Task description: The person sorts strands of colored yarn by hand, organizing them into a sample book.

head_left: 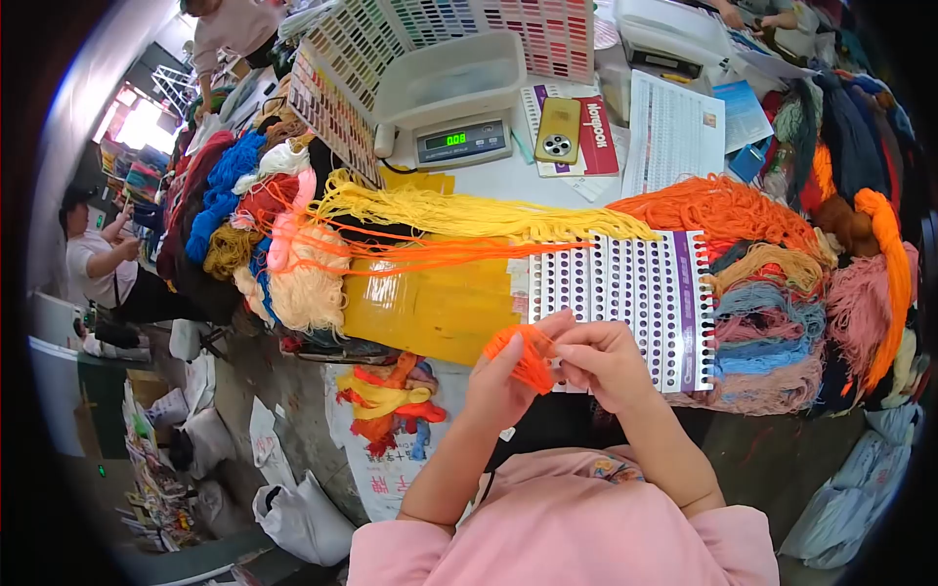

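Note:
A small looped bundle of bright orange thread [533, 363] is held in front of my chest. My left hand [491, 383] is closed round its left side, thumb on top. My right hand [604, 363] pinches at the bundle's right edge, fingertips pressed together; the strand between them is too fine to make out. Just beyond both hands lie white punched thread cards [618, 293] with rows of holes and a purple strip. Above the cards stretches a long yellow thread hank [459, 213], with loose orange strands [430, 256] below it.
Behind stand a digital scale [464, 143] with a plastic tub [449, 78], colour charts [542, 34], and a phone [557, 130] on a notebook. Piles of coloured thread [767, 322] flank the cards. White sacks [303, 518] are on the floor; other people stand at left.

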{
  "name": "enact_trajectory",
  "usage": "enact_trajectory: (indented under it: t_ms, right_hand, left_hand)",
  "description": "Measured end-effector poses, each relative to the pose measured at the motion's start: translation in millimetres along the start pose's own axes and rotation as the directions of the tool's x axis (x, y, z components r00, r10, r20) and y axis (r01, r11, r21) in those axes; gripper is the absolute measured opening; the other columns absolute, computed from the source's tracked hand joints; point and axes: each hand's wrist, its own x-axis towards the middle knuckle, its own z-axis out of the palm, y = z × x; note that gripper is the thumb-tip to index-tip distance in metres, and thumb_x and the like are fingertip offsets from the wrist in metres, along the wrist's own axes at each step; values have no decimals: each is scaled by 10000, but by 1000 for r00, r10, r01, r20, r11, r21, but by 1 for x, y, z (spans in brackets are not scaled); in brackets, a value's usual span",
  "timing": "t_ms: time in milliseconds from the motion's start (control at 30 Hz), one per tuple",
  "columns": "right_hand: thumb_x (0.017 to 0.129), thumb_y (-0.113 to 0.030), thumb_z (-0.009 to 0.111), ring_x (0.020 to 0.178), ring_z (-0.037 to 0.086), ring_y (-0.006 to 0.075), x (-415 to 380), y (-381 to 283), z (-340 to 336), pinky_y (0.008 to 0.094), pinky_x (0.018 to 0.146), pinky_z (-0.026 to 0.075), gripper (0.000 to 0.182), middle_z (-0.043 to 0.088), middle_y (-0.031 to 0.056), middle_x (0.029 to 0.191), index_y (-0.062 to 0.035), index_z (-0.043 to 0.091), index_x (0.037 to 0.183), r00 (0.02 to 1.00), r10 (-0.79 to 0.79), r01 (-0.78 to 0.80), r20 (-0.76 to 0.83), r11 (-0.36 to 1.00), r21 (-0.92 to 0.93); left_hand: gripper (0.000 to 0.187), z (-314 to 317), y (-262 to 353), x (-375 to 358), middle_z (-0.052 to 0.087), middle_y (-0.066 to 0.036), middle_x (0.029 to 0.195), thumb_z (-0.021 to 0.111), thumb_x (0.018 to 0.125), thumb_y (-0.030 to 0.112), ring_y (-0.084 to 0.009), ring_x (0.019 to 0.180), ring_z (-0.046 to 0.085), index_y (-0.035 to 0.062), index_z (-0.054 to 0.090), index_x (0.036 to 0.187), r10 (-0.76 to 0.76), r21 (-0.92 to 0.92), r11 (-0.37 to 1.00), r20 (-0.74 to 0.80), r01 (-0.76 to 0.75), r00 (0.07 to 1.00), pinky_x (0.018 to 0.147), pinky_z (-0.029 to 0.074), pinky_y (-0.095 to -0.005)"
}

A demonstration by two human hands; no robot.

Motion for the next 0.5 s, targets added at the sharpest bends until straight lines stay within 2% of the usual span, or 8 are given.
enact_trajectory:
  t_ms: [67,233,333,433,500]
  right_hand:
    - [743,-28,515,450,458,56,-1,-1,-2,159,392,328,80,526,46,566,36,562,748,1000,-1,0,10,998,58]
    - [741,-31,522,437,429,50,-1,-7,5,163,388,318,84,519,37,571,39,555,772,998,37,-32,-50,994,108]
    - [730,-36,542,438,413,42,1,-5,6,163,385,306,83,515,29,570,35,562,767,999,24,-26,-24,996,-91]
    - [717,-38,561,447,407,37,1,-2,6,167,378,286,82,510,22,572,30,568,762,998,30,-39,-54,983,-179]
    - [716,-36,559,453,404,35,1,-1,6,166,382,276,75,499,15,562,28,568,754,999,8,-14,-53,994,-110]
  left_hand:
    - [507,0,1,-2,422,-173,1141,346,848,310,-214,1002,463,-98,331,1149,-27,-121,992,-25,24,999,793,403,-337]
    - [498,-2,-3,-2,448,-172,1107,351,851,300,-205,939,506,-103,335,1142,7,119,993,-44,-2,999,761,429,-309]
    - [474,4,-1,-1,448,-175,1104,339,857,275,-207,943,504,-103,334,1142,-7,124,992,-36,12,999,770,431,-313]
    - [449,7,-2,1,448,-176,1103,327,862,252,-212,962,494,-102,339,1138,-15,64,998,-81,20,997,788,426,-318]
    - [435,6,-1,1,447,-177,1104,331,861,237,-216,975,487,-101,345,1133,-21,-10,1000,-95,20,995,797,424,-318]
